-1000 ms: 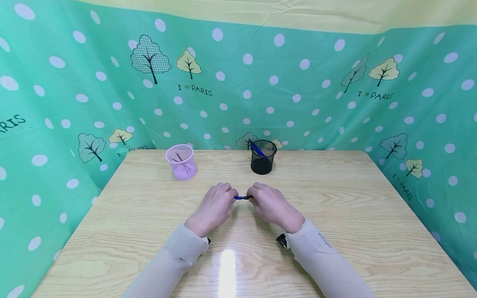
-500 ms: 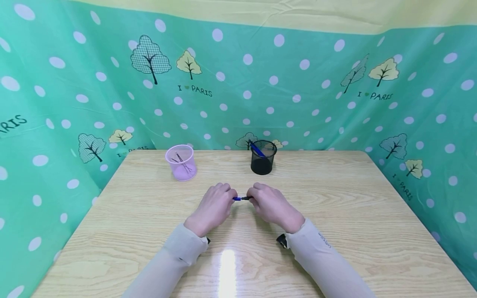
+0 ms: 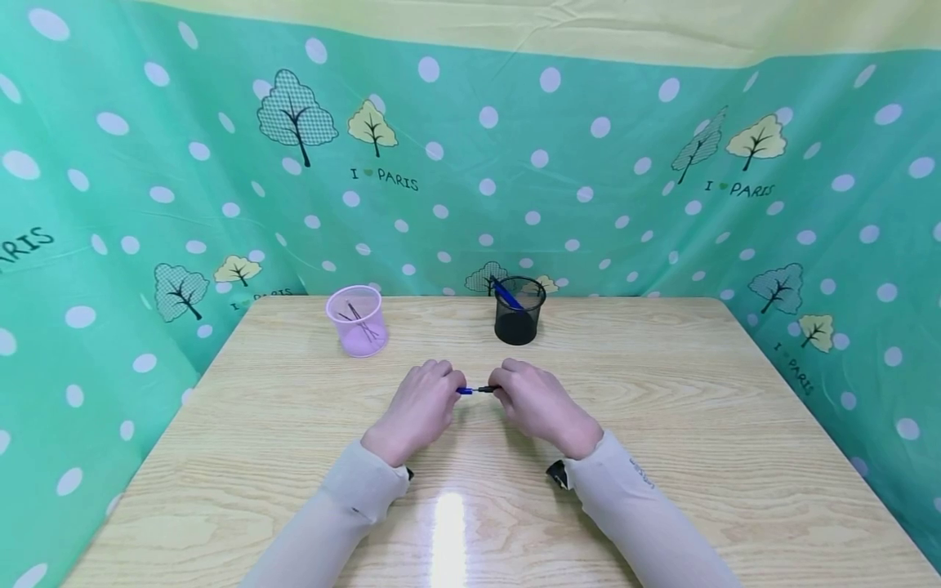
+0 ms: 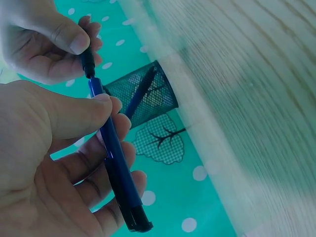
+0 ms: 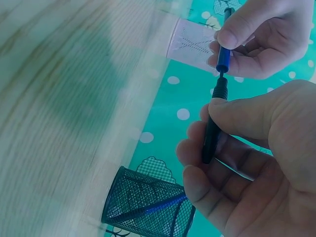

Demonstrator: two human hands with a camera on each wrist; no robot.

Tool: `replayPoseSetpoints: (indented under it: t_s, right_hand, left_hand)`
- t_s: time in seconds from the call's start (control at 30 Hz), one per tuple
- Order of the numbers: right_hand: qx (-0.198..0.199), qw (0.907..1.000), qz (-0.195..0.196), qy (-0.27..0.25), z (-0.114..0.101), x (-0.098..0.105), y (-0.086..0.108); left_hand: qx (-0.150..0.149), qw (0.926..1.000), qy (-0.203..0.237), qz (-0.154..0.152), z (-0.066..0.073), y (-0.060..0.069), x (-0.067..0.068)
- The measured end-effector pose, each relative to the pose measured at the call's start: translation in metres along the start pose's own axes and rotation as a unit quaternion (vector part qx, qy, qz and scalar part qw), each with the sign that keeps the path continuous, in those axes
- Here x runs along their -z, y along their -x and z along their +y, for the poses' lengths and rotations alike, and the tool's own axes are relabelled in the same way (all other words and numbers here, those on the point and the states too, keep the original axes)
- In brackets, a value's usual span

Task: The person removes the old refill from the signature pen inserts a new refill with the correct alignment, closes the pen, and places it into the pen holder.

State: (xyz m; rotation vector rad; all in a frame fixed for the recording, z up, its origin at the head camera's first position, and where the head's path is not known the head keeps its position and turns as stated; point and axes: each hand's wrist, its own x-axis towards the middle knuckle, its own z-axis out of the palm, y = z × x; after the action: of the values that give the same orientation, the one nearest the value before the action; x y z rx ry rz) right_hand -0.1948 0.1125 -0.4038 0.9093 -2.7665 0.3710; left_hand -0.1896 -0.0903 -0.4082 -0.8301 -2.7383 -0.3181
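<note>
Above the middle of the table, my left hand (image 3: 422, 408) pinches the blue barrel (image 4: 118, 163) of a pen between thumb and fingers; its black clip end points down across the palm in the left wrist view. Opposite, my right hand (image 3: 540, 408) holds the pen's black front section (image 5: 211, 140) between thumb and curled fingers. The two pen parts are apart, and a thin dark rod, which looks like the refill, bridges the short gap between them.
A pink mesh cup (image 3: 363, 339) with several thin dark sticks stands at the back left of the wooden table (image 3: 257, 457). Straight behind the hands is a black mesh cup (image 3: 516, 328) holding a blue pen (image 3: 507, 294). A green dotted curtain (image 3: 485, 163) surrounds the table.
The blue barrel and black front section met a second ago; now a small gap shows between them. My left hand has shifted slightly left with the barrel, the right hand barely rightward.
</note>
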Motion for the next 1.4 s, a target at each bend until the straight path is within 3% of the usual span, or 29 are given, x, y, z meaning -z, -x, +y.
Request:
replayPoseSetpoints:
  t_s: [1.4]
  right_hand:
    - [-0.021, 0.9997, 0.003, -0.013, 0.004, 0.005, 0.0]
  left_hand:
    - [0.022, 0.9997, -0.003, -0.01, -0.008, 0.0, 0.009]
